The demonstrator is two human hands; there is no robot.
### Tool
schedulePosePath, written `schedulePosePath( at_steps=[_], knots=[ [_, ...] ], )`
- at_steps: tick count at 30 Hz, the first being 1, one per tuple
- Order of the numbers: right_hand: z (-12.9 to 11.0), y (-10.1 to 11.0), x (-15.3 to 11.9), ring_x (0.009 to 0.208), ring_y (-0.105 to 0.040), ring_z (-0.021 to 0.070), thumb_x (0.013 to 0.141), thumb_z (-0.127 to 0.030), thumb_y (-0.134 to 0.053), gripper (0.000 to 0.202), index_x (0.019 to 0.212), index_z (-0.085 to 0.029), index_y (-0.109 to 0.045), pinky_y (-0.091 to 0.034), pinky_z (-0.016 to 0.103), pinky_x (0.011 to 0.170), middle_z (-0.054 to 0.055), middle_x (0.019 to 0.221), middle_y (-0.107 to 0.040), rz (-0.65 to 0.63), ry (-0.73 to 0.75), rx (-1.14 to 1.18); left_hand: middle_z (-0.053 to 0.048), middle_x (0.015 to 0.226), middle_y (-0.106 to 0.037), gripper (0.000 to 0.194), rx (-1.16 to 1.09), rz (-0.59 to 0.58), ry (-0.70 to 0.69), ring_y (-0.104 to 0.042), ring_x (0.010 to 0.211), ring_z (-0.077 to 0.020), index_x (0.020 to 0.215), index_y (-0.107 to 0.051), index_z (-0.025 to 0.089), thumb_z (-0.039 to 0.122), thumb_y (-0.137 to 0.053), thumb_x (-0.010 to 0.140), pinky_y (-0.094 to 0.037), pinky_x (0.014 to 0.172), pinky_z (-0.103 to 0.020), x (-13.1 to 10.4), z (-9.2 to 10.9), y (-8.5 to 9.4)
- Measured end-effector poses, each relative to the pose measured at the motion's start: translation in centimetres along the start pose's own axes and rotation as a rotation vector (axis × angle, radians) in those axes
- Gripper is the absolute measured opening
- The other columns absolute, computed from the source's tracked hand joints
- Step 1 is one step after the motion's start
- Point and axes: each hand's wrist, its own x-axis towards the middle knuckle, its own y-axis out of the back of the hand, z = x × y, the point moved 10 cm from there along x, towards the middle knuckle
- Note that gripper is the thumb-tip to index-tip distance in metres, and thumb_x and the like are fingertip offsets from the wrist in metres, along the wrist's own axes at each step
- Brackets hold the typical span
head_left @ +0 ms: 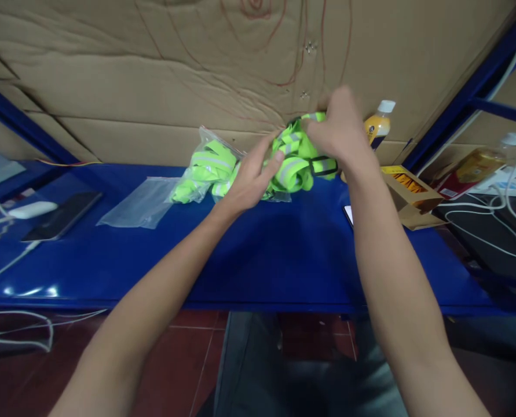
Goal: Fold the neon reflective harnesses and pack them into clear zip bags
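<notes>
A bundle of neon-green reflective straps [293, 174] with grey bands and a black buckle or clip lies at the back of the blue table. My left hand [253, 176] is at its left side, thumb and fingers around its edge; the fingertips are partly hidden. My right hand [336, 130] is raised over the bundle's right end, fingers closed on a piece of the green strap; blur hides the exact grip. More green straps sit in a clear plastic bag [209, 162] just left of my left hand. Further left, a flat clear zip bag [140, 202] lies on the table.
Cardboard [110, 87] stands behind the blue table [258, 249]. To the right are a yellow-labelled bottle [377, 124], an open cardboard box [414, 194], a phone edge [348, 214] and white cables [483, 223]. A dark phone [62, 215] lies at the left.
</notes>
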Motion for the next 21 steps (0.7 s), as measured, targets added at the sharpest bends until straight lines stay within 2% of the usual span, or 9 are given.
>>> schedulePosePath(
  at_steps=[3,5,6,9,12,15,18,20,21],
  knots=[
    [-3.6,1.8,1.0,0.092,-0.067,0.0254,0.095,-0.029,-0.073,0.033,0.067,-0.025,-0.057,-0.06,0.042,0.091,0.002,0.07,-0.05,0.068,0.134,0.387,-0.012,0.167,-0.049,0.069,-0.05,0.049,0.062,-0.047,0.157,-0.0281,0.166,-0.028,0.03,0.069,-0.033,0.11,-0.046,0.124,-0.045,0.1,1.3,1.8],
    [-5.2,2.2,1.1,0.078,-0.066,0.0219,0.098,-0.028,-0.07,0.04,0.061,-0.024,-0.054,-0.06,0.041,0.084,0.0,0.067,-0.045,0.071,0.228,0.657,-0.015,0.159,-0.056,0.079,-0.111,0.092,0.088,-0.054,0.15,-0.0315,0.165,-0.029,0.028,0.076,-0.044,0.104,-0.053,0.118,-0.047,0.0,1.3,2.5],
    [-5.5,2.3,1.1,0.073,-0.065,0.021,0.099,-0.028,-0.068,0.04,0.062,-0.024,-0.055,-0.06,0.04,0.08,0.0,0.068,-0.046,0.081,0.261,0.756,-0.017,0.151,-0.062,0.081,-0.189,0.098,0.09,-0.061,0.143,-0.033,0.161,-0.036,0.026,0.078,-0.049,0.101,-0.057,0.113,-0.047,0.0,0.9,2.7],
    [-4.2,2.9,1.4,0.073,-0.067,0.0209,0.102,-0.027,-0.066,0.033,0.069,-0.025,-0.062,-0.061,0.039,0.079,0.0,0.071,-0.056,0.224,0.241,0.86,-0.013,0.112,-0.078,0.07,-0.511,-0.013,0.155,-0.078,0.11,-0.0326,0.13,-0.063,0.02,0.08,-0.062,0.093,-0.066,0.091,-0.043,0.0,-1.1,2.3],
    [-1.7,2.5,2.0,0.074,-0.065,0.0204,0.099,-0.027,-0.07,0.03,0.07,-0.024,-0.064,-0.06,0.038,0.079,0.001,0.072,-0.059,0.319,0.145,0.796,-0.006,0.077,-0.073,0.059,-0.744,-0.115,0.263,-0.078,0.08,-0.0275,0.097,-0.067,0.02,0.078,-0.073,0.086,-0.064,0.068,-0.035,0.5,-3.2,2.5],
    [0.0,1.2,2.9,0.068,-0.058,0.019,0.096,-0.036,-0.076,0.033,0.069,-0.023,-0.063,-0.057,0.039,0.074,0.001,0.067,-0.054,0.239,0.123,0.706,-0.004,0.073,-0.07,0.053,-0.784,0.02,0.306,-0.076,0.074,-0.024,0.091,-0.066,0.02,0.072,-0.078,0.085,-0.059,0.061,-0.031,2.4,-4.8,4.9],
    [0.6,0.2,3.2,0.066,-0.055,0.0166,0.092,-0.047,-0.082,0.034,0.077,-0.021,-0.065,-0.055,0.036,0.069,-0.002,0.06,-0.047,0.096,0.159,0.737,-0.001,0.078,-0.071,0.044,-0.8,0.246,0.349,-0.075,0.08,-0.0205,0.092,-0.062,0.021,0.062,-0.076,0.091,-0.061,0.07,-0.031,4.8,-5.7,7.8],
    [0.1,-0.1,2.9,0.065,-0.056,0.0153,0.088,-0.051,-0.086,0.036,0.085,-0.02,-0.068,-0.055,0.034,0.066,-0.002,0.062,-0.051,-0.004,0.19,0.791,0.0,0.082,-0.071,0.042,-0.865,0.292,0.384,-0.074,0.084,-0.0193,0.091,-0.058,0.022,0.062,-0.071,0.095,-0.064,0.079,-0.035,6.1,-5.4,8.6],
    [-0.6,-0.2,2.5,0.066,-0.058,0.0156,0.086,-0.052,-0.087,0.037,0.088,-0.02,-0.068,-0.057,0.035,0.067,-0.001,0.066,-0.055,-0.056,0.211,0.802,-0.001,0.083,-0.07,0.043,-0.902,0.259,0.389,-0.073,0.086,-0.0198,0.09,-0.056,0.022,0.063,-0.066,0.098,-0.064,0.081,-0.037,6.6,-4.9,8.5]
  ],
)
